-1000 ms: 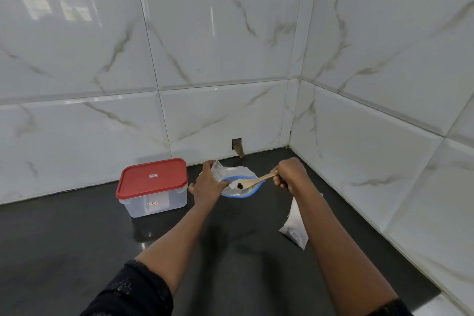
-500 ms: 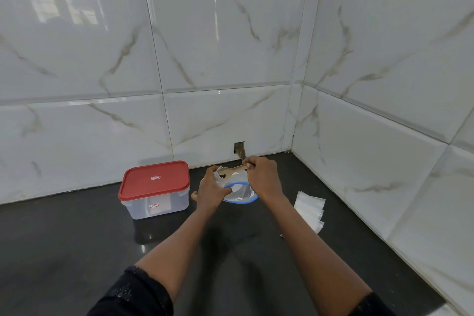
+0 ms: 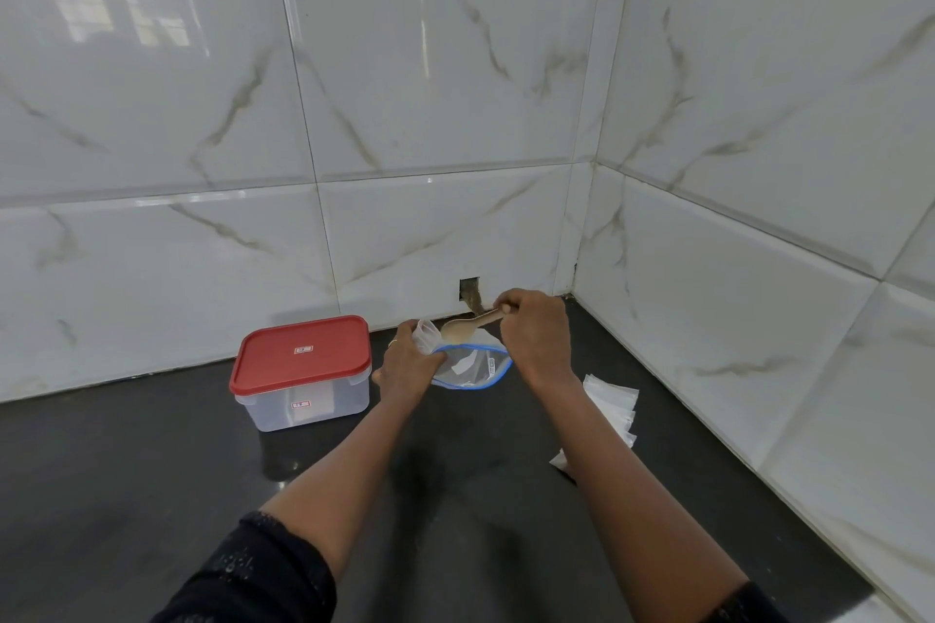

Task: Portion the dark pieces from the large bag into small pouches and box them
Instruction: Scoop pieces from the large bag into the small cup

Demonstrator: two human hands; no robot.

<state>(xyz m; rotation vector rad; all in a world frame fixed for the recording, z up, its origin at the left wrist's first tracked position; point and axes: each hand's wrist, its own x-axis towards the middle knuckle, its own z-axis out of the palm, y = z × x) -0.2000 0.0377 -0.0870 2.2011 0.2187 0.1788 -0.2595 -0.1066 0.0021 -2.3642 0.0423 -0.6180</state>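
My left hand grips a small clear pouch by its mouth, held just above the large bag, a clear bag with a blue rim standing open on the dark counter. My right hand grips the handle of a wooden spoon, whose bowl is tipped over the pouch's opening. No dark pieces show on the spoon. A clear plastic box with a red lid stands shut to the left of my left hand.
A stack of small clear pouches lies on the black counter to the right, near the side wall. White marble-look tiled walls close the corner behind and to the right. A small hole sits low in the back wall.
My right hand has carried the spoon from over the big bag up and left to the pouch's mouth. The dark piece seen on the spoon earlier no longer shows.
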